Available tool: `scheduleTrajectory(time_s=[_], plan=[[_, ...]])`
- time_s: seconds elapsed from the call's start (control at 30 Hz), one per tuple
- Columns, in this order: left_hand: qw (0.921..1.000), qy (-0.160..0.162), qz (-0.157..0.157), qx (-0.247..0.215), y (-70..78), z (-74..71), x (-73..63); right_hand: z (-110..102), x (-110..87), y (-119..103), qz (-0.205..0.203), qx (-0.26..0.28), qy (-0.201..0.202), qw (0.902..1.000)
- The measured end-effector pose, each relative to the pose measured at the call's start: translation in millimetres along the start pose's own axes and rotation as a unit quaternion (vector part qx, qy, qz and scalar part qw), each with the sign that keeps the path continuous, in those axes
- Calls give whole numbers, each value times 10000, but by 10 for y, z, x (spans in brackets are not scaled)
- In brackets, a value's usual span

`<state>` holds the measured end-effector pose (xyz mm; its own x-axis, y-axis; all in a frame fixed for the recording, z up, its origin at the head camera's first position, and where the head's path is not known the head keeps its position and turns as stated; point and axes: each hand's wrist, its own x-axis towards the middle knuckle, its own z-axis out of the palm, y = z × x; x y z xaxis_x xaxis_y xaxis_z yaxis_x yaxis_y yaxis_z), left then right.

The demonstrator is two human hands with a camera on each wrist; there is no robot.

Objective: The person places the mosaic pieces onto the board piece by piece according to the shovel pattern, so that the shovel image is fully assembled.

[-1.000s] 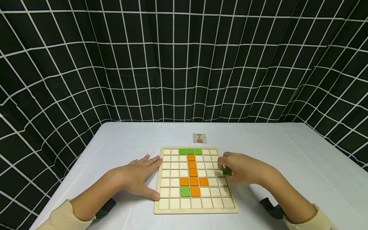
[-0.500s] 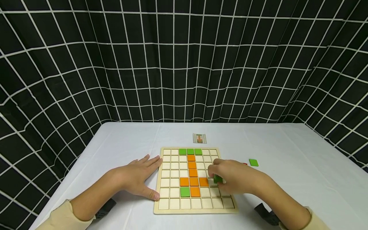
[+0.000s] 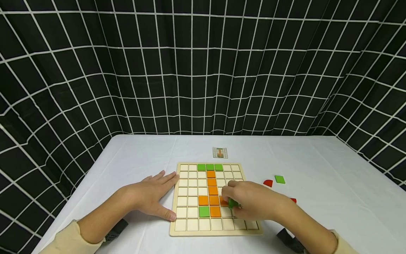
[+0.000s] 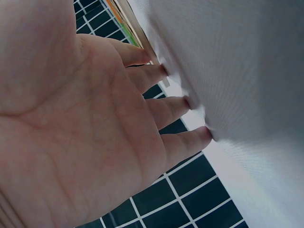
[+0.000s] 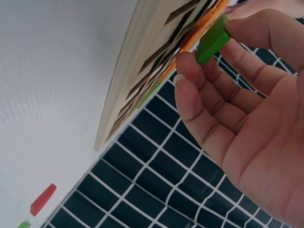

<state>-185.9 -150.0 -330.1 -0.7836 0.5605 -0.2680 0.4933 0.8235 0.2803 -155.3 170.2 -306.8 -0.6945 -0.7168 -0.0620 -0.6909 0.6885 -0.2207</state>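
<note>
A wooden grid board point(image 3: 190, 233) lies on the table, with square tiles in some cells. Three green tiles point(image 3: 210, 167) line its far row, and a column of orange tiles point(image 3: 212, 191) runs down the middle. One more green tile point(image 3: 204, 212) sits left of the lowest orange one. My right hand point(image 3: 253, 199) pinches a loose green square tile point(image 5: 213, 41) between thumb and fingers, over the board's right part. My left hand point(image 3: 152, 197) lies spread with straight fingers at the board's left edge, its fingertips on the tablecloth in the left wrist view.
A small printed pattern card point(image 3: 220, 152) lies beyond the board. To the right are a red quarter-round piece point(image 3: 268, 183), a green tile point(image 3: 280, 179) and a red piece point(image 3: 293, 200) partly behind the forearm. A black gridded curtain point(image 3: 203, 70) surrounds the table.
My right hand has moved left and nearer, from the board's right edge to over its cells, carrying the green tile. Pieces on the right have come into view. My left hand stays put.
</note>
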Motion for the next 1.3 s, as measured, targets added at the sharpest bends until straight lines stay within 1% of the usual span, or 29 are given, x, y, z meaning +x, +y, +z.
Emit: scheduleTrajectory(time_s=[0.2, 0.4, 0.57, 0.77, 0.93, 1.3], plan=[[10000, -11, -15, -15, 2, -3, 3, 21, 35, -47, 7, 128, -149, 9998], [10000, -21, 4, -28, 1, -5, 1, 34, 46, -116, -13, 93, -228, 9997], [10000, -9, 17, -38, -1, -4, 4, 49, 52, -141, -193, -48, -156, 9997], [10000, 7, 47, -11, -7, -1, 4, 57, 51, -158, -355, -94, -64, 9993], [10000, 10, 59, -10, -9, -6, 2, 70, 49, -156, -531, -270, 89, 9982], [10000, -9, 6, -31, -2, -3, 3, 97, 57, -152, -710, -424, 219, 9963]])
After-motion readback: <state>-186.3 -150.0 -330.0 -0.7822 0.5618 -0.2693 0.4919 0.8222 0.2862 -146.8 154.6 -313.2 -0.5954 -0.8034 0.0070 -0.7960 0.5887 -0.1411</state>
